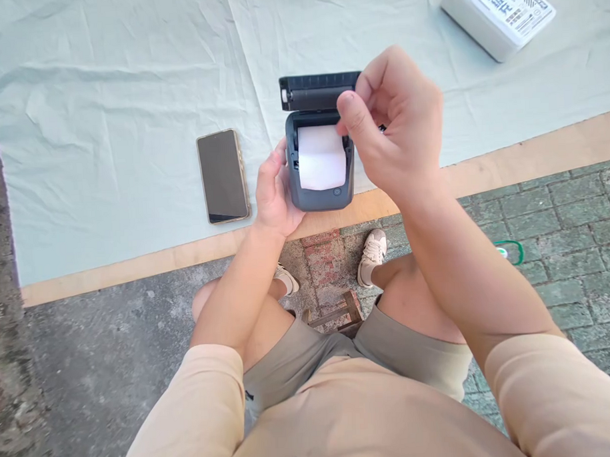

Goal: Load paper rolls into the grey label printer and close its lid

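A small dark portable label printer (322, 200) is held up over the table's near edge, its hinged lid (320, 82) raised. White paper (322, 158) lies in its bay, the end reaching over the front towards a round power button. My left hand (278, 193) grips the printer's left side, with some fingers hidden beneath or behind it. At the lid's right end my right hand (396, 118) is closed, the thumb and curled fingers on the lid's corner. One fingertip of it comes close to the paper's upper right edge.
A smartphone (223, 177) with a dark screen lies on the pale cloth (121, 128) left of the printer. A white box (500, 15) with a printed label stands at the back right. Below the wooden table edge (532, 144) are my legs and a wooden stool (340, 312).
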{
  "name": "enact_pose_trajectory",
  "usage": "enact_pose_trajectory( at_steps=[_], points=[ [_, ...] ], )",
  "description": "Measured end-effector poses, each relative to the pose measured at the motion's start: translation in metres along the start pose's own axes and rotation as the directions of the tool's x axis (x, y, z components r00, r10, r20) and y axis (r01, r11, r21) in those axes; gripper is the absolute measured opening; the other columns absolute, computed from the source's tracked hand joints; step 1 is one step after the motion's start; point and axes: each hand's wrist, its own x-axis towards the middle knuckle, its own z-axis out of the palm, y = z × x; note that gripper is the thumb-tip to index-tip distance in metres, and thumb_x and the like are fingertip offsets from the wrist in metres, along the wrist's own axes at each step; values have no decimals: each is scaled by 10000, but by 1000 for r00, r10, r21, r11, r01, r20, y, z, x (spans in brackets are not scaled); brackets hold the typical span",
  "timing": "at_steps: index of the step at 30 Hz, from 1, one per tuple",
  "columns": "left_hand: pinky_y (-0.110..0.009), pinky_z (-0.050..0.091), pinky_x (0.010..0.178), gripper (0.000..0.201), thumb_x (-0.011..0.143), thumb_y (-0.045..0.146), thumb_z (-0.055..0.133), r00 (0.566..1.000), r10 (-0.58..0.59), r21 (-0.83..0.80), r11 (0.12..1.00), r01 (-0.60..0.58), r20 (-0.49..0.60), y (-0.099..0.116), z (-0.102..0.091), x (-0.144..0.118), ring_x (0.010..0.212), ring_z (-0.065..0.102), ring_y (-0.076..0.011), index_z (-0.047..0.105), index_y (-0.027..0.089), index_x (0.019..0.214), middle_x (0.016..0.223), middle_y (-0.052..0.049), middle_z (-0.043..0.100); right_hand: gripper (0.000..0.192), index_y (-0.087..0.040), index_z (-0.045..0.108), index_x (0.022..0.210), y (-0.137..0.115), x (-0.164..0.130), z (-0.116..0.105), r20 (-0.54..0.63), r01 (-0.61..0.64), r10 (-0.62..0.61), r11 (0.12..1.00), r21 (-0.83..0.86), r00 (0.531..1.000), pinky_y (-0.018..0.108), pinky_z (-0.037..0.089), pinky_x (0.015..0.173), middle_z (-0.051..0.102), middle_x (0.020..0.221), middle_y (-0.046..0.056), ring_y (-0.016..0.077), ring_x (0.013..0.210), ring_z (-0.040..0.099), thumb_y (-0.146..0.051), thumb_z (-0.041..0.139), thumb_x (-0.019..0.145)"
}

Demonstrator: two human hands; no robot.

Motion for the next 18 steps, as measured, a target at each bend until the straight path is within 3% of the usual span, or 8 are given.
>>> enact_pose_trajectory(
  at_steps=[2, 4, 5, 9, 13, 18],
  points=[
    [-472, 597, 1186, 580, 797, 788, 758, 1000, 13, 5, 1000, -13, 21, 0, 0, 0, 1601, 546, -354, 718, 309, 1121, 1302, -104, 787, 32, -321, 531, 970, 0, 0, -1, 90, -4, 3, 1000, 13, 996, 404, 581, 787, 740, 1039, 48, 255, 971, 744, -323, 520, 1000],
    [-472, 593, 1192, 578, 790, 786, 761, 999, 29, 14, 999, -29, 28, -1, 0, 0, 1602, 543, -355, 717, 304, 1105, 1298, -101, 784, 179, -320, 650, 1091, 1, 2, -4, 144, 11, -4, 999, -53, 990, 436, 604, 889, 782, 1307, 53, 274, 1136, 747, -258, 533, 970],
    [-473, 593, 1187, 571, 803, 786, 746, 999, 33, 17, 999, -33, 33, -1, 0, 0, 1596, 548, -354, 718, 305, 1110, 1294, -96, 784, 227, -317, 687, 1101, 2, 3, -6, 176, 25, -5, 994, -109, 984, 451, 605, 917, 793, 1322, 47, 280, 1129, 748, -229, 546, 947],
    [-473, 600, 1156, 582, 814, 745, 766, 996, 44, -13, 999, -43, 80, -4, -2, -3, 1554, 590, -357, 718, 307, 1195, 1293, -69, 769, 244, -333, 712, 989, 5, 7, -11, 335, 114, 7, 932, -343, 942, 496, 579, 930, 837, 1033, 36, 323, 1014, 717, -158, 644, 833],
    [-470, 614, 1135, 682, 711, 695, 906, 991, 13, 19, 1000, -15, 132, -7, -5, -5, 1514, 623, -377, 696, 321, 1240, 1310, -58, 745, 268, -330, 705, 991, 3, 5, -18, 391, 174, 40, 851, -496, 920, 522, 524, 841, 836, 1011, 56, 384, 1044, 694, -147, 699, 796],
    [-490, 603, 1176, 756, 680, 622, 966, 994, 1, 41, 999, -6, 110, -8, -6, -5, 1544, 594, -400, 676, 309, 1305, 1298, -75, 719, 331, -297, 680, 1002, 7, 2, -16, 477, 261, 66, 767, -586, 876, 384, 328, 573, 779, 869, 63, 305, 770, 662, -110, 685, 729]
  ],
)
